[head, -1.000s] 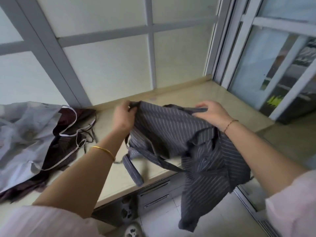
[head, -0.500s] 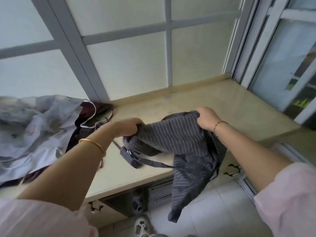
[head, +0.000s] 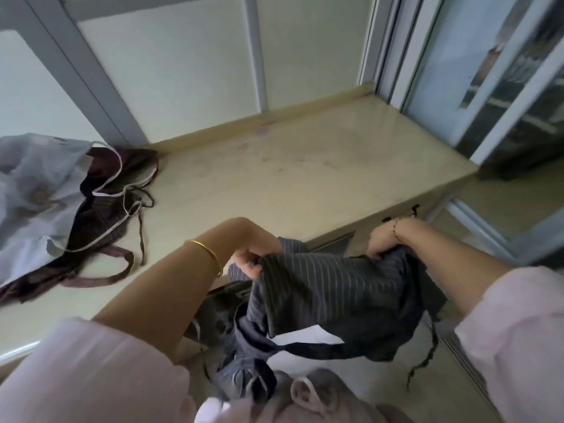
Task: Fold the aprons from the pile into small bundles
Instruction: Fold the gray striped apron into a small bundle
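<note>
A dark grey striped apron hangs in the air between my hands, in front of the beige counter's front edge. My left hand grips its left upper corner, my right hand grips the right upper corner. The cloth sags below them, and its straps dangle toward my lap and the floor. The pile of aprons lies at the counter's left: a pale grey one on top of a dark maroon one, with loose ties spread to the right.
The beige counter runs along a frosted window wall. A glass door frame stands at the right end. Drawers sit under the counter edge, and tiled floor shows below.
Both hands pulled the striped apron back off the counter toward my body and lower. The camera tilted down, so the apron now hangs off the counter's front edge.
</note>
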Motion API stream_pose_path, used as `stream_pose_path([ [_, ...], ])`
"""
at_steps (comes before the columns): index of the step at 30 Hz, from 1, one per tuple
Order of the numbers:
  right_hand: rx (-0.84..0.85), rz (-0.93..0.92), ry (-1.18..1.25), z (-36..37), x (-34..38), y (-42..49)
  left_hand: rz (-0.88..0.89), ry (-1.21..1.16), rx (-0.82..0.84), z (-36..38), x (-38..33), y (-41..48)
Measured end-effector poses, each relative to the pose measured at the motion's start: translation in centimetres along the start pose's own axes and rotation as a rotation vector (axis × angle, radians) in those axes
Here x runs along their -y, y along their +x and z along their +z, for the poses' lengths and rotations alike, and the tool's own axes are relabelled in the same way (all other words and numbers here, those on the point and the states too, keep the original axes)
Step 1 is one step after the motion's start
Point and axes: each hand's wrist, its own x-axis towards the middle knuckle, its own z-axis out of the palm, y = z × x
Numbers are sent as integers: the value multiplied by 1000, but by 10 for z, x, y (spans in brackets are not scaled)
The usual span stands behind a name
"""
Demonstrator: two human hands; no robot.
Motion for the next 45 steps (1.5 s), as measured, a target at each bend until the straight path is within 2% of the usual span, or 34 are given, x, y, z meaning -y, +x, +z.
stream_pose_path([
  [3,-508,-51,556,-5,-13,4,155,-272,-246,-15,2,9],
  [5,-852,-67,731,-8,-16,7,301,-488,-435,-26,6,13],
  [6,-958,-83,782,-9,-16,6,369,-522,-529,-31,8,12],
  [9,-1116,-108,859,-16,-12,2,453,-369,-802,-46,17,10],
  [12,-1207,-79,784,-24,-6,-1,451,-173,-1102,-63,26,14],
  [15,-1342,-10,807,-21,11,-3,507,-142,-1460,-61,26,17],
  [16,-1243,-37,754,-14,16,-1,526,-137,-1433,-56,28,16],
  [17,-998,-72,584,-4,23,2,483,-40,-1211,-48,30,15],
  [19,-315,-82,296,21,32,10,106,272,-390,-17,35,4],
  [20,-119,-42,263,29,34,10,-57,363,-112,-9,38,1],
  [21,-86,-55,385,31,32,13,-125,410,-34,-7,41,0],
  [22,-178,-64,583,26,30,14,-93,406,-129,-11,44,0],
  [23,-303,-51,837,19,27,18,8,363,-336,-20,47,3],
  [24,-456,-44,1069,11,27,19,140,238,-597,-29,46,5],
  [26,-817,-68,1425,-10,24,16,391,-207,-1111,-46,44,2],
  [27,-946,-79,1475,-16,27,11,490,-318,-1290,-54,44,3],
  [28,-1017,-93,1432,-18,31,10,509,-324,-1358,-56,45,-2],
  [29,-964,-121,1245,-18,33,10,432,-187,-1259,-58,49,-4],
  [30,-683,-121,865,-14,42,6,254,14,-958,-54,54,-6],
  [31,-352,-130,527,-7,48,8,20,155,-572,-45,60,-8],
  [32,-38,-83,280,-2,53,6,-173,244,-274,-38,67,-11],
  [33,68,-100,147,-1,55,6,-229,296,-180,-38,75,-11],
  [34,-33,-147,195,-6,55,8,-177,309,-272,-40,79,-12],
  [35,-207,-177,435,-15,56,9,-66,272,-486,-44,80,-11],
  [37,-608,-201,1097,-36,59,12,237,-31,-966,-61,74,-8],
  [38,-791,-230,1308,-44,63,12,365,-231,-1170,-66,71,-10],
  [39,-900,-218,1330,-47,67,10,466,-369,-1294,-72,70,-11],
  [40,-948,-252,1159,-51,71,9,504,-397,-1323,-74,73,-13],
  [41,-829,-258,822,-48,74,6,440,-258,-1204,-73,76,-16],
  [42,-581,-203,525,-38,78,5,265,-20,-924,-67,80,-19],
  [43,-410,-153,301,-30,78,11,68,163,-635,-58,86,-23],
  [44,-341,-70,206,-27,75,15,-55,243,-452,-53,91,-25],
  [45,-348,-56,208,-28,73,12,-78,259,-428,-52,97,-24],
])
